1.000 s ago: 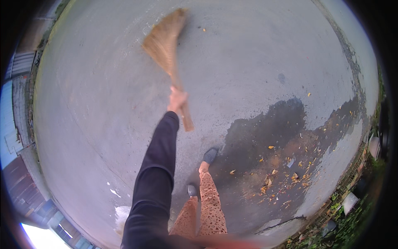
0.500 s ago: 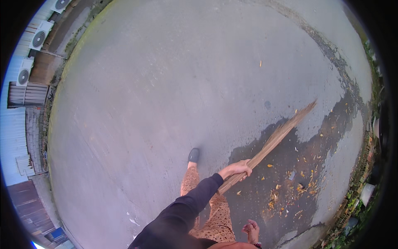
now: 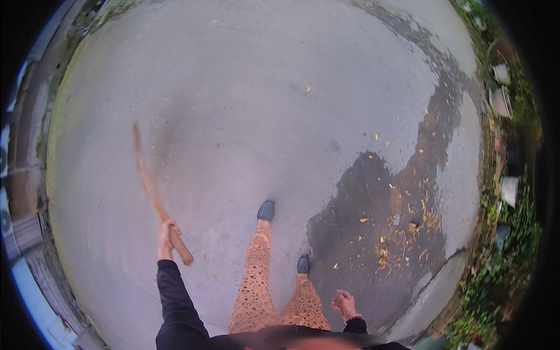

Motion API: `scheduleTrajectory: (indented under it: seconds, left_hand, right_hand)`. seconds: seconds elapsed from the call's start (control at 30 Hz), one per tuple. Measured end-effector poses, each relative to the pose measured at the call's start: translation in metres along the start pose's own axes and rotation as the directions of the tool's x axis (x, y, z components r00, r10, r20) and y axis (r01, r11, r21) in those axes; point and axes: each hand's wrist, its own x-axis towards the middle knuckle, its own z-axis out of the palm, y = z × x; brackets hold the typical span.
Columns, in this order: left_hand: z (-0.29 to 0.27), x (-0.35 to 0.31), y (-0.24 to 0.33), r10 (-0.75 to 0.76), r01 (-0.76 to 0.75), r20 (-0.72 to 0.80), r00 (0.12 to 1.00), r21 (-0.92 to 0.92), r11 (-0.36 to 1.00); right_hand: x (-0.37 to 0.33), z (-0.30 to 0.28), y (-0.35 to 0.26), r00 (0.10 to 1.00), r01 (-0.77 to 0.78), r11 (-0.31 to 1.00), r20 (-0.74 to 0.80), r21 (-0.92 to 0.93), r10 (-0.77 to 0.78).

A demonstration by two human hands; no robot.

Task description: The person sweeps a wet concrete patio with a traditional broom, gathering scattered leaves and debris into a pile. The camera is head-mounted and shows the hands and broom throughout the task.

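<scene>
My left hand [image 3: 167, 234] is wrapped round the lower end of a stick broom [image 3: 153, 195], a long tan bundle of thin ribs. The broom slants up and away to the left over grey concrete, its far end smeared by motion. My right hand [image 3: 344, 303] hangs near my right hip with loosely bent fingers, holding nothing; a dark red beaded bracelet is on its wrist. Beyond it, on the right, yellow leaves and small scraps [image 3: 382, 256] lie scattered over a dark wet patch [image 3: 356, 192].
My feet in dark shoes [image 3: 266, 210] stand on the concrete, the left one farther forward. Along the right edge run green plants [image 3: 484, 286] and white pots [image 3: 509, 191]. A mossy kerb and walls line the left. A wet streak stretches to the far right.
My left hand has swung the broom from the right, over the wet patch, across to the left. The view has turned, and my right shoe now shows. My right hand still hangs low.
</scene>
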Motion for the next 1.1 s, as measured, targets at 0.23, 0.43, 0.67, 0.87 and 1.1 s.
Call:
scheduleTrajectory:
  seconds: [0.23, 0.43, 0.67, 0.87, 1.1]
  left_hand:
    - [0.137, 0.157, 0.053, 0.179, -0.168, 0.134, 0.975, -0.090, 0.982]
    - [0.395, 0.058, -0.135, 0.163, -0.289, 0.262, 0.951, 0.567, 0.772]
    - [0.556, -0.130, -0.211, -0.249, -0.587, 0.722, 0.646, 0.678, 0.443]
    - [0.562, -0.195, -0.121, -0.583, -0.265, 0.758, 0.292, 0.650, 0.712]
    - [0.433, -0.239, -0.112, -0.298, -0.170, 0.497, 0.815, 0.696, 0.697]
  right_hand:
    - [-0.048, 0.146, -0.070, 0.948, 0.250, 0.952, 0.157, 0.175, -0.278]
    - [-0.070, 0.143, -0.042, 0.963, 0.265, 0.924, -0.122, 0.278, -0.239]
    - [-0.063, 0.097, -0.040, 0.984, 0.177, 0.705, -0.109, 0.687, -0.141]
    - [-0.005, 0.098, -0.186, 0.763, 0.143, 0.718, 0.386, 0.681, -0.518]
    - [-0.019, 0.158, -0.177, 0.698, -0.226, 0.767, 0.649, 0.600, -0.303]
